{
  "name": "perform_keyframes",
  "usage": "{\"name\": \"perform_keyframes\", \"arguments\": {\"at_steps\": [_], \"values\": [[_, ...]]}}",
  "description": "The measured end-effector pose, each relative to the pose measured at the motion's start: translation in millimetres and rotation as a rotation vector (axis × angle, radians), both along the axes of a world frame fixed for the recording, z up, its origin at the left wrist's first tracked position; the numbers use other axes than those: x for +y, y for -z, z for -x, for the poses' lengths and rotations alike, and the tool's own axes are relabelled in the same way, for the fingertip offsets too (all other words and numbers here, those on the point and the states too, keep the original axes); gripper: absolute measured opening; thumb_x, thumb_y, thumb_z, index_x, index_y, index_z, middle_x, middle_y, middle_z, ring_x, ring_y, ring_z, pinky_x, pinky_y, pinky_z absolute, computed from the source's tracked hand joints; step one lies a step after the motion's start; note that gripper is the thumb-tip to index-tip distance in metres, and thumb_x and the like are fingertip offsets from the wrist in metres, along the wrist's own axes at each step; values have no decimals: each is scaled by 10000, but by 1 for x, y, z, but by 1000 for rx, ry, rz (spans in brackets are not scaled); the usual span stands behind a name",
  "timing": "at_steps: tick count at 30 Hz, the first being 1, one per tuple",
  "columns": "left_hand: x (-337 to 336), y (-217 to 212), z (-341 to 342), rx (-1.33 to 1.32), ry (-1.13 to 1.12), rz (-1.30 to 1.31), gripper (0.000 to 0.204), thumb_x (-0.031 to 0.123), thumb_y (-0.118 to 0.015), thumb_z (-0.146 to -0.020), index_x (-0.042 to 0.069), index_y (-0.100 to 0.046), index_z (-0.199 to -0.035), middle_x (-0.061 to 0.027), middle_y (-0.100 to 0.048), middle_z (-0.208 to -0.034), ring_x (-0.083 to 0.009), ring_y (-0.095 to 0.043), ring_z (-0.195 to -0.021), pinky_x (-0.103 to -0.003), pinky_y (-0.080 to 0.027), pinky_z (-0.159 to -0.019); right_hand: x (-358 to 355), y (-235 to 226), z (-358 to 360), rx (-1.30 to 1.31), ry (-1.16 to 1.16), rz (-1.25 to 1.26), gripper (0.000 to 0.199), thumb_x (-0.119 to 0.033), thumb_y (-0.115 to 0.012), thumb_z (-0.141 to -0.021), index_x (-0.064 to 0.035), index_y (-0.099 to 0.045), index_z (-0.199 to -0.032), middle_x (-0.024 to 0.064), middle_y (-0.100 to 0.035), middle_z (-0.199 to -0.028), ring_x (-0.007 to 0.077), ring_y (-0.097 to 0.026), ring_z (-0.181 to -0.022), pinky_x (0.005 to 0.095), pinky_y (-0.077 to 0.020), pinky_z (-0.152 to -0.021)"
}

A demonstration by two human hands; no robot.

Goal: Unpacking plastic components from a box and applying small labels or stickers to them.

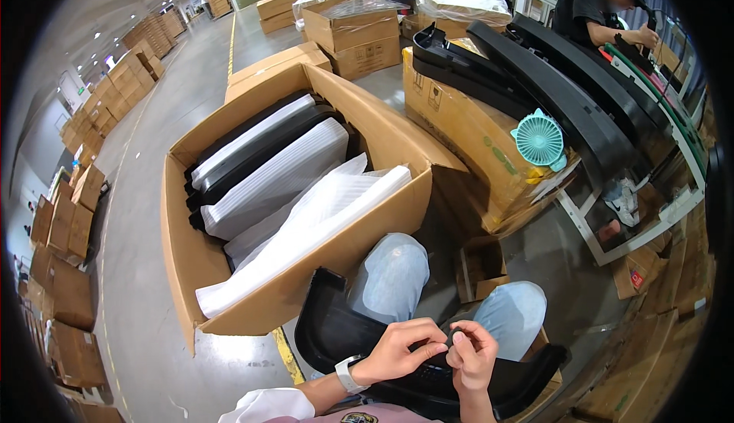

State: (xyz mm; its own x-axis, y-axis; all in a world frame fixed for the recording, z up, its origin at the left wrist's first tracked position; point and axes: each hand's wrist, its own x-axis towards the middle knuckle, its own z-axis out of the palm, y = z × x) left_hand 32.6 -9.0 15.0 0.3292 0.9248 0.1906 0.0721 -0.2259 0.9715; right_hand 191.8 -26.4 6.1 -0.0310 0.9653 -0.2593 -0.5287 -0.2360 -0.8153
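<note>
A long curved black plastic part (336,331) lies across my lap, over my light blue jeans. My left hand (399,349), with a white watch on the wrist, rests on the part's middle with its fingers bent. Right beside it, my right hand (472,354) pinches a small dark piece at the fingertips, just above the part. The fingertips of both hands nearly meet. What the small piece is cannot be made out.
A large open cardboard box (183,255) at my left holds black parts wrapped in white foam sheets (306,224). More black parts (550,79) are stacked on boxes ahead, beside a teal fan (540,139). Another person (592,6) works at the far right. Flattened cartons (65,270) line the left floor.
</note>
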Motion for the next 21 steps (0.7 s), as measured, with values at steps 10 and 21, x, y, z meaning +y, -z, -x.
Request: {"name": "perform_keyframes", "arguments": {"at_steps": [10, 21], "values": [[-4, -3, -5, -61, -18, 30, 62, 41, -669, -815, -12, -646, -836, -72, -630, -772, -161, -590, -662, -257, -454, -589, -4, 4, 1, 72, 26, 110, 137, 5, -575, -858, 55, -597, -984, 7, -523, -691, 22, -340, -454, 202, -222, -411], [1, 5, -4, -88, -54, 47, 62, 49, -634, -832, -10, -624, -851, -46, -602, -757, -112, -569, -637, -226, -447, -572, 1, 5, 4, -19, 43, 0, 135, 1, -576, -856, 65, -593, -974, 3, -506, -675, 20, -353, -466, 195, -231, -420]]}}
